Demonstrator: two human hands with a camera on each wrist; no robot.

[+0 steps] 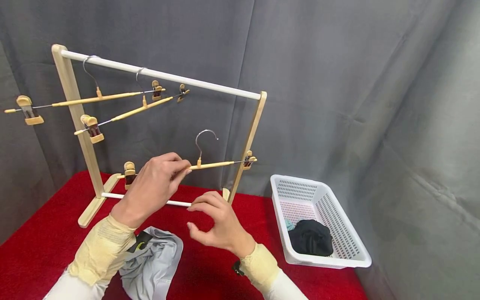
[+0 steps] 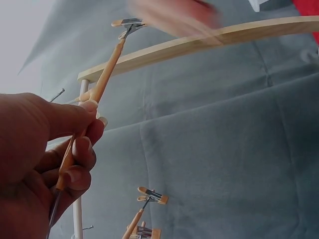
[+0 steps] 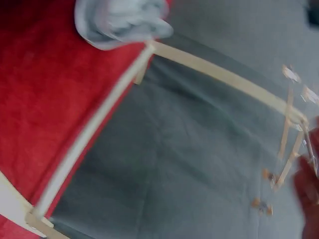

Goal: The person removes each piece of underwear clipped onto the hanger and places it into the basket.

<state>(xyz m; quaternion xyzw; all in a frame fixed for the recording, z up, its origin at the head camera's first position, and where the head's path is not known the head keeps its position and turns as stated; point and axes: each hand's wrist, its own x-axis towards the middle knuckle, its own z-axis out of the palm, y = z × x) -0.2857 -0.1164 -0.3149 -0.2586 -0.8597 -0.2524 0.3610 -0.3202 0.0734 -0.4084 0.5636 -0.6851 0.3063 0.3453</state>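
Note:
A wooden clip hanger [image 1: 215, 165] with a metal hook is held up in front of the rack. My left hand [image 1: 155, 183] pinches its bar left of the hook; in the left wrist view the thumb and curled fingers grip the bar [image 2: 104, 77]. One clip [image 1: 248, 160] sits at its right end, another [image 1: 129, 174] at its left. Below and to the right, my right hand [image 1: 221, 223] is apart from the hanger, fingers loosely bent with a gap to the thumb, holding nothing. A grey garment [image 1: 153, 258] with a dark label lies crumpled on the red cloth beneath my left forearm.
Two more clip hangers [image 1: 112, 96] hang from the white rail [image 1: 157, 75] of the wooden rack. On the right stands a white plastic basket [image 1: 337, 208] with a black garment [image 1: 311, 238] and something light blue inside. Grey curtain [image 1: 337, 83] hangs behind the red cloth [image 1: 210, 275].

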